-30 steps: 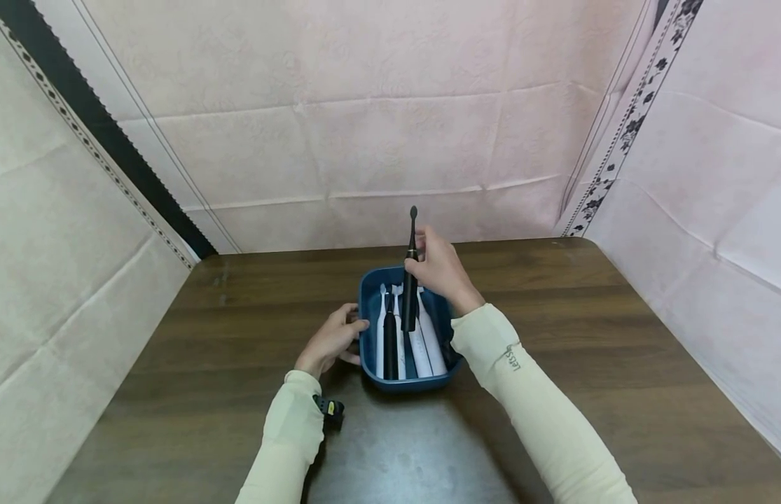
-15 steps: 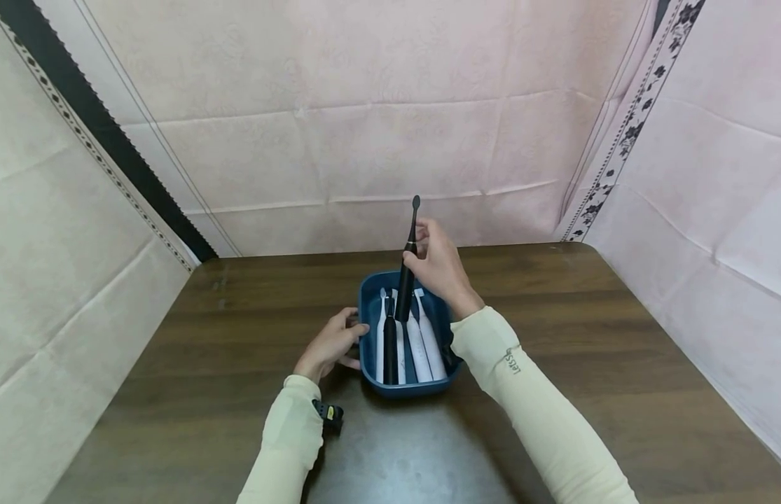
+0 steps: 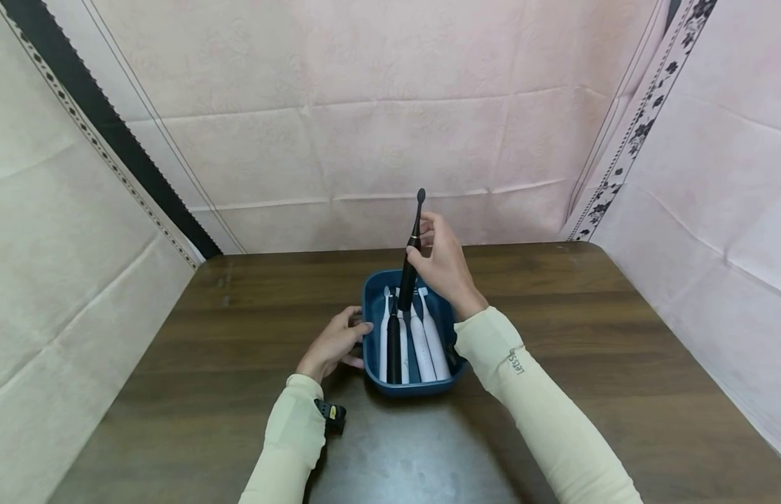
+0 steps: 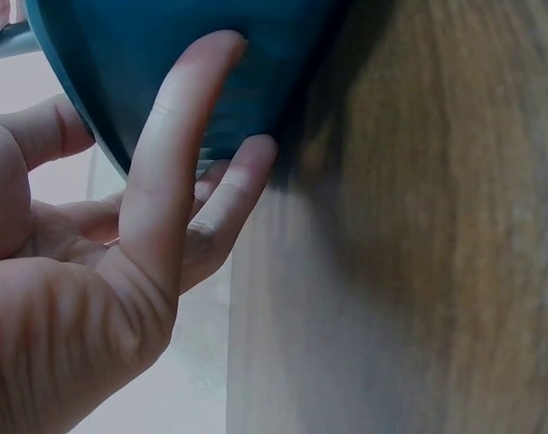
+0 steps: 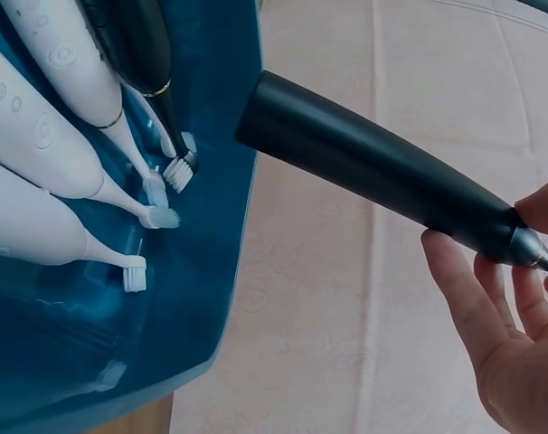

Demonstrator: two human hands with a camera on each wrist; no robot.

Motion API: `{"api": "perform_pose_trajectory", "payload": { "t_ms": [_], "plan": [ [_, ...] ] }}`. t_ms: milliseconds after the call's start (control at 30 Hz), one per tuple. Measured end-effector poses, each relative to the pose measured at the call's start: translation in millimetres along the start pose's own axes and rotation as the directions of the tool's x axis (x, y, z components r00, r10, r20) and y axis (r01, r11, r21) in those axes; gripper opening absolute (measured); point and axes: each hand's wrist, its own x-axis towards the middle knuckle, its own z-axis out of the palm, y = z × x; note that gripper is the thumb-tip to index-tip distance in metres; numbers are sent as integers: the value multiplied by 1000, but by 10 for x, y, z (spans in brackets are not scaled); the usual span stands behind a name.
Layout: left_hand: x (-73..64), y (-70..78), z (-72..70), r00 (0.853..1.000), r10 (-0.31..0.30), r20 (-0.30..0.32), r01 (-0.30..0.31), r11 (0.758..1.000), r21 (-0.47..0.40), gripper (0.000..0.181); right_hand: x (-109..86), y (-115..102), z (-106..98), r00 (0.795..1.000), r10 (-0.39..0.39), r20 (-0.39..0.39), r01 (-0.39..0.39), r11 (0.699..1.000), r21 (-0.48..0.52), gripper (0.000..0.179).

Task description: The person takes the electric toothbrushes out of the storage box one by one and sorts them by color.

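Note:
My right hand (image 3: 450, 269) holds a black electric toothbrush (image 3: 408, 280) near the join of its handle and neck, head pointing up. The brush is raised over the far part of a blue tray (image 3: 412, 390), and its handle end stands out past the tray wall in the right wrist view. Inside the tray lie several white electric toothbrushes (image 5: 39, 136) and another black toothbrush (image 3: 394, 346). Against the tray's left outer wall rests my left hand (image 3: 333, 343); in the left wrist view its fingers (image 4: 179, 127) lie mostly straight on that wall.
The tray stands on a dark brown wooden table (image 3: 251, 392). Pale cloth (image 3: 377, 126) hangs behind the table's far edge and on both sides. A watch-like black device (image 3: 332, 414) sits on the left wrist.
The right hand has raised the black toothbrush higher and slightly farther back above the tray. My left hand stays at the tray's left side.

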Motion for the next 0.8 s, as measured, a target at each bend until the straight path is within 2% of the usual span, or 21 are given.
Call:
{"api": "perform_pose_trajectory", "payload": {
  "t_ms": [267, 533, 800],
  "plan": [
    [6, 3, 6, 1000, -9, -13, 9, 1000, 7, 55, -3, 38, -1, 998, -57, -34, 57, 998, -9, 55],
    [-11, 15, 10, 1000, -12, -9, 12, 1000, 10, 56, -31, 96, -59, 996, -77, -51, 75, 997, -29, 55],
    [157, -166, -43, 1000, -5, -18, 5, 1000, 9, 56, -52, 166, -128, 996, -61, -72, 58, 997, -44, 54]
  ]
}}
